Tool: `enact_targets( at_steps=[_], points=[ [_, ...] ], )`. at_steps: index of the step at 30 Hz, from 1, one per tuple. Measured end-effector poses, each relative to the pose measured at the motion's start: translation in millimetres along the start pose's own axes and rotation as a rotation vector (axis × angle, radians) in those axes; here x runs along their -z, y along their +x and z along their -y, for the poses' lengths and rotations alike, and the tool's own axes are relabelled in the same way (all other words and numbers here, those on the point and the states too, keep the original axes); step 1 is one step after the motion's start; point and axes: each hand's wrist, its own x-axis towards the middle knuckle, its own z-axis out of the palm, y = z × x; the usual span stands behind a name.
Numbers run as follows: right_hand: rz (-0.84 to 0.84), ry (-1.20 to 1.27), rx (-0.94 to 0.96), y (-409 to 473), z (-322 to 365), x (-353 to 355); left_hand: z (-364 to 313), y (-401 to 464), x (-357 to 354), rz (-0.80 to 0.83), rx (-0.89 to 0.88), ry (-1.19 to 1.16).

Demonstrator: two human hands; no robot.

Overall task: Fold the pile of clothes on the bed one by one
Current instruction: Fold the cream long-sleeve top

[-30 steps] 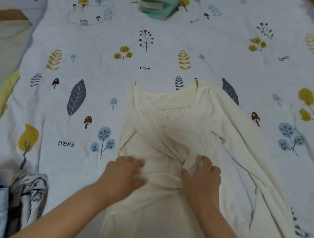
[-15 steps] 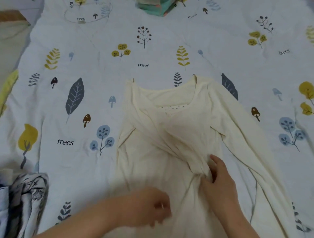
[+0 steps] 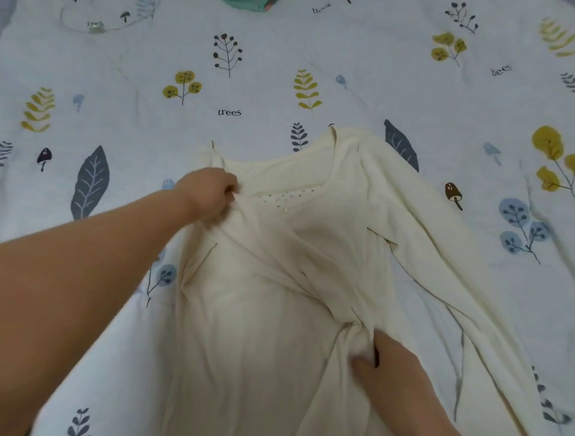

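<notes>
A pale bedsheet point(image 3: 280, 46) printed with leaves and mushrooms (and the word "trees") fills the view, the cream top point(image 3: 280, 295) spread on it, left hand point(image 3: 208, 193) pinching its shoulder, right hand point(image 3: 389, 367) gripping bunched fabric.

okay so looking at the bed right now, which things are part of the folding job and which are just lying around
Part of the job:
cream long-sleeved top, spread on the bed
left hand, gripping the top near its shoulder
right hand, pinching bunched fabric at the waist

Just lying about:
printed bedsheet
teal folded fabric, barely visible at the far edge
</notes>
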Motion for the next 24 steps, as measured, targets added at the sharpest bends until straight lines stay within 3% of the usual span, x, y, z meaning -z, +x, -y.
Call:
enact_targets(
  at_steps=[3,6,11,16,18,20,22,24],
  points=[
    [0.096,0.437,0.035,2.3,-0.2,7.3,22.1,5.0,22.8,0.019,0.080,-0.183],
    [0.044,0.541,0.063,7.9,0.7,9.6,54.0,6.7,43.7,0.010,0.150,-0.034],
    [-0.151,0.396,0.054,12.4,10.5,5.2,76.9,0.6,40.0,-0.060,0.306,0.324],
    [-0.016,0.113,0.089,8.9,8.4,2.9,52.2,-1.6,16.2,-0.018,0.116,-0.051],
    [-0.101,0.152,0.062,6.7,8.1,8.5,48.8,-3.5,7.2,0.053,0.054,0.032],
    [-0.221,0.203,0.002,3.9,9.2,17.1,50.5,-6.8,2.4,0.106,0.114,0.160],
    [-0.239,0.011,-0.063,1.7,9.7,20.7,44.9,-12.7,2.0,0.038,0.184,0.290],
    [-0.294,-0.363,-0.095,1.4,11.4,17.8,27.2,-19.9,2.2,-0.121,0.207,0.330]
  ],
)
